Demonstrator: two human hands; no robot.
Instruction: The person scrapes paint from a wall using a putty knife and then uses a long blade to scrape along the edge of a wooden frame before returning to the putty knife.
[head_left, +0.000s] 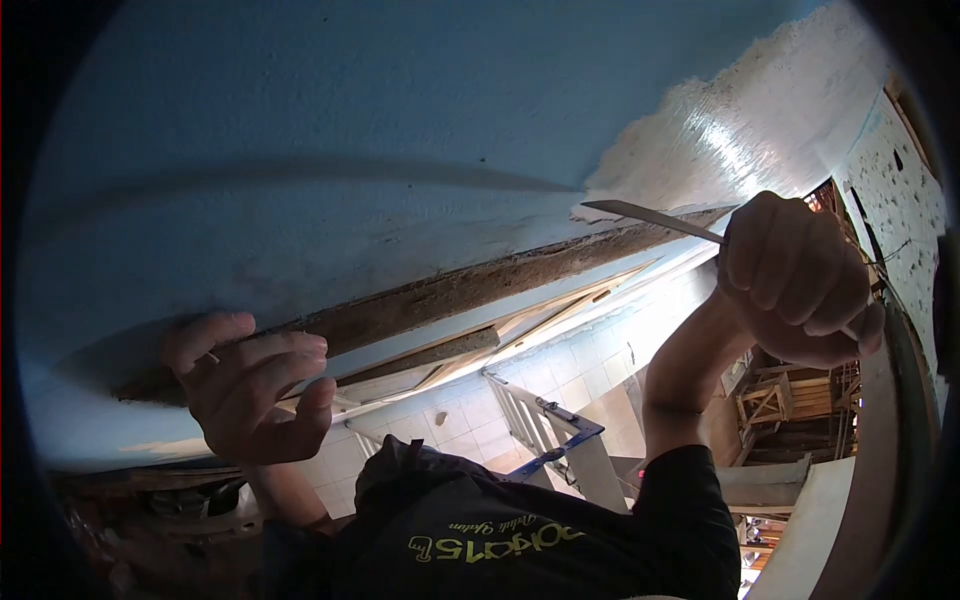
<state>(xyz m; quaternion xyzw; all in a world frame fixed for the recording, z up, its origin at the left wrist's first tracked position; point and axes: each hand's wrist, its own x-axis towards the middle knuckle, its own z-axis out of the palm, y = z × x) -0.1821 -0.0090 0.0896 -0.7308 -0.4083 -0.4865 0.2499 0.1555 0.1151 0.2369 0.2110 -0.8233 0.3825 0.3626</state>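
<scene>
My right hand [795, 280] is closed in a fist around the handle of a knife [655, 217]. Its narrow blade points left, with the tip near the lower edge of a pale bare patch [730, 120] in the blue painted wall [400, 100]. The fist hides the handle almost wholly. On the other side, my left hand [255, 385] is raised beside the wall with fingers apart and loosely bent, and nothing shows in it. It is nearest to a rough brown wooden strip [430, 305] along the wall's edge; whether it touches cannot be made out.
A stepladder [565, 450] with a blue top stands below, over a light tiled floor [600, 365]. Wooden boards [440, 355] lie past the brown strip. At right are a speckled pale panel [895, 190] and a wooden crate-like frame [790, 400]. Clutter [200, 500] lies lower left.
</scene>
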